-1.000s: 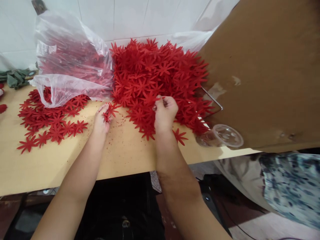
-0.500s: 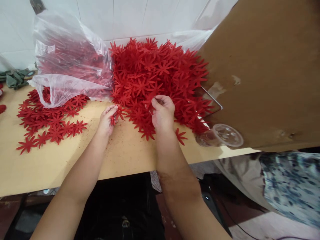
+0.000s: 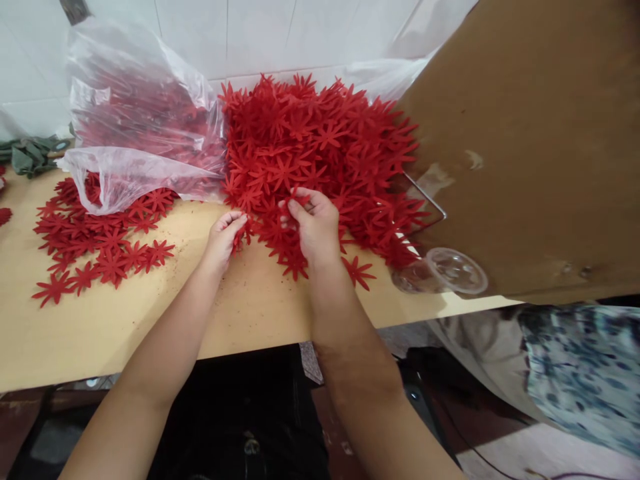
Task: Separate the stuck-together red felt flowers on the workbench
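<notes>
A large heap of red flower-shaped cutouts (image 3: 320, 147) with thin petals fills the middle of the table, against the wall. At the heap's front, my right hand (image 3: 319, 223) is closed, pinching one red flower cutout (image 3: 299, 197) between thumb and fingers. My left hand (image 3: 226, 241) is closed too, just left of the heap, with another red flower cutout (image 3: 241, 237) pinched at its fingertips and partly hidden by them. Farther left lie a darker pile of the same cutouts (image 3: 110, 233) and a few single ones in front. One cutout (image 3: 359, 272) rests right of my right wrist.
A clear plastic bag (image 3: 145, 120) full of red cutouts stands behind the left pile. To the right are a clear plastic cup (image 3: 457, 270) on its side, a metal rod (image 3: 425, 195) and a large brown board (image 3: 530, 147). Green cloth-like pieces (image 3: 35, 157) lie far left.
My right hand has drawn slightly left and now shows a flower cutout at its fingertips. My left hand has shifted a little right, toward the heap, still holding its cutout.
</notes>
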Demonstrator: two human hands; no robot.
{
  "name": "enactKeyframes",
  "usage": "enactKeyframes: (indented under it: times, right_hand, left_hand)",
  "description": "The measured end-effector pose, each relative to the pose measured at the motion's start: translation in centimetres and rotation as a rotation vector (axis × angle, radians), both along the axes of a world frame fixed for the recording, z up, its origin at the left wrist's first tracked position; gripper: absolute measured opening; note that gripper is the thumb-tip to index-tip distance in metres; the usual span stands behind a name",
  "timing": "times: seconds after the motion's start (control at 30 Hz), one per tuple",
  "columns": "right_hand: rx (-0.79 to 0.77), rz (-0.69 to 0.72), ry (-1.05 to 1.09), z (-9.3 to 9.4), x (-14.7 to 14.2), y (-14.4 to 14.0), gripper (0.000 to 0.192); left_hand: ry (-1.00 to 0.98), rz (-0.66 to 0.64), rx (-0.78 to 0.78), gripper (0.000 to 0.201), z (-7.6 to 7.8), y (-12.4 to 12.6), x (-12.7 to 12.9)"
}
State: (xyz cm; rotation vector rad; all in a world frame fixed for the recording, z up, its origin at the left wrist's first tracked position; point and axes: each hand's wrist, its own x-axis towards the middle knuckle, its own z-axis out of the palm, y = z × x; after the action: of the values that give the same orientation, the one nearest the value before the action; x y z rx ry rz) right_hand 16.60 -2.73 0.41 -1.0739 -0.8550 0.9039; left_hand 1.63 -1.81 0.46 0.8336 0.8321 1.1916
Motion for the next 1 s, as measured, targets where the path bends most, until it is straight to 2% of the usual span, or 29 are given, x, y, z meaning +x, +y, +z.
enactKeyframes:
  times: [0.17,0.3,0.43,0.57,0.7,0.9,1.0]
  right_hand:
    - [-0.038,0.063,-0.210,0.7,-2.0,-0.7,0.023]
    - [-0.030,0.191,-0.306,1.1,-2.9,-1.1,0.023]
    - [0.032,0.226,-0.376,0.8,-2.9,-1.2,0.031]
    - [0.125,0.262,-0.410,0.6,-3.0,-1.1,0.040]
    - [0.133,0.267,-0.416,0.7,-3.3,-1.3,0.043]
    - [0.086,0.172,-0.395,1.1,-3.0,-1.5,0.039]
    - [0.075,0.060,-0.298,1.2,-1.9,-1.3,0.035]
  left_hand:
    - [0.044,-0.073,0.020,0.010,0.1,-0.4,0.3]
    - [0.052,-0.158,0.020,0.022,0.4,-0.6,0.0]
    - [0.050,-0.218,0.043,0.031,0.4,-0.8,0.2]
    - [0.085,-0.151,0.056,0.027,0.2,-0.8,0.7]
    - [0.100,-0.092,0.044,0.015,0.1,-0.6,0.8]
    - [-0.006,0.000,0.009,0.009,0.3,-0.4,0.9]
    - [-0.072,0.138,-0.086,0.007,0.6,0.2,0.0]
